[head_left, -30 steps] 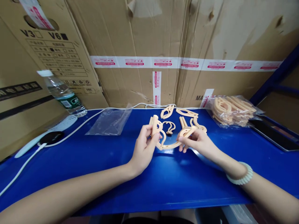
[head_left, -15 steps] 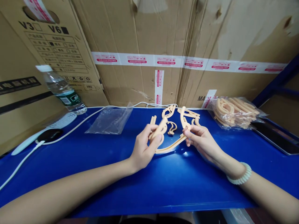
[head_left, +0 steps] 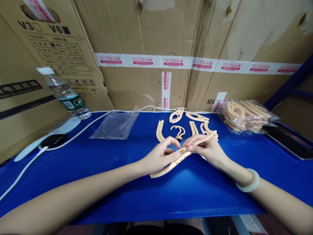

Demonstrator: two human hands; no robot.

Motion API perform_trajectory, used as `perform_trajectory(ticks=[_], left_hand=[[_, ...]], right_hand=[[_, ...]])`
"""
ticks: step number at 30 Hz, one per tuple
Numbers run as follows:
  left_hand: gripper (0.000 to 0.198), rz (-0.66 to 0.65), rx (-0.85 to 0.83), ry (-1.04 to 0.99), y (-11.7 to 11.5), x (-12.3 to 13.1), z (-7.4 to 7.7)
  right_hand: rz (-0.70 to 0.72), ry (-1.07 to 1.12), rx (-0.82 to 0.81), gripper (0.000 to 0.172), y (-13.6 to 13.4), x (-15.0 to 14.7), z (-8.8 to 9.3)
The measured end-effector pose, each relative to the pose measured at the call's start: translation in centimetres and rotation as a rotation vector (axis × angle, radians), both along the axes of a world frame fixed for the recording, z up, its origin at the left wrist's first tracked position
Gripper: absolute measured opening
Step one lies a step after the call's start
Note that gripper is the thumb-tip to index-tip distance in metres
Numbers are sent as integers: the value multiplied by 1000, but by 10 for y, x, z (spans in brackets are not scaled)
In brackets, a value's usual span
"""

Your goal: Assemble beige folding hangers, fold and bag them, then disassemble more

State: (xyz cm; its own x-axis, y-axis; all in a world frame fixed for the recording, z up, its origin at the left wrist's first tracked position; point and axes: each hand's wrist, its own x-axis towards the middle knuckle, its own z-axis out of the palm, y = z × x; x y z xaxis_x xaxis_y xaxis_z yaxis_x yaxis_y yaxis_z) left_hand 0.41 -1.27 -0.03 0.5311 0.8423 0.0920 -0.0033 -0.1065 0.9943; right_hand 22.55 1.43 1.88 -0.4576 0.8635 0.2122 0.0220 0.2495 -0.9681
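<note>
Between my hands is a cream plastic folding clothes hanger [head_left: 163,171], its slotted middle facing up and its arms reaching out to both sides. My left hand [head_left: 156,159] is closed on the near-left arm, thumb along the top and fingertips at the middle. My right hand [head_left: 209,151] pinches the middle joint and the far-right arm; its fingers hide part of the joint. Just beyond lie a pair of curved hanger arms [head_left: 160,131], a loose hook [head_left: 180,133] and another pair of arms [head_left: 193,128]. Behind those rest folded hangers [head_left: 176,116].
A clear bag of hanger parts [head_left: 246,116] sits at back right, beside a dark tablet-like device [head_left: 288,142]. A flat plastic bag [head_left: 114,125], white cable [head_left: 97,118], water bottle [head_left: 70,101], hairbrush [head_left: 31,148] and black device [head_left: 55,141] lie left. Cardboard [head_left: 146,88] stands behind.
The hanger has been lowered towards me and turned, its arms now spread in a slanting line. My hands have come closer together, meeting at its middle.
</note>
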Motion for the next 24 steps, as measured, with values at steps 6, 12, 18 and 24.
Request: perform_trajectory(ticks=[6,12,18,24], left_hand=[[21,-63,91,127,3,-2,0],[26,-70,263,265,5,-4,7],[30,-83,395,355,9,-2,9],[34,-101,435,406,11,0,6]], right_hand=[[48,-125,289,12,0,2,2],[69,-229,391,15,-1,4,7],[116,-277,623,15,-1,6,9],[144,-388,809,22,-2,11,8]])
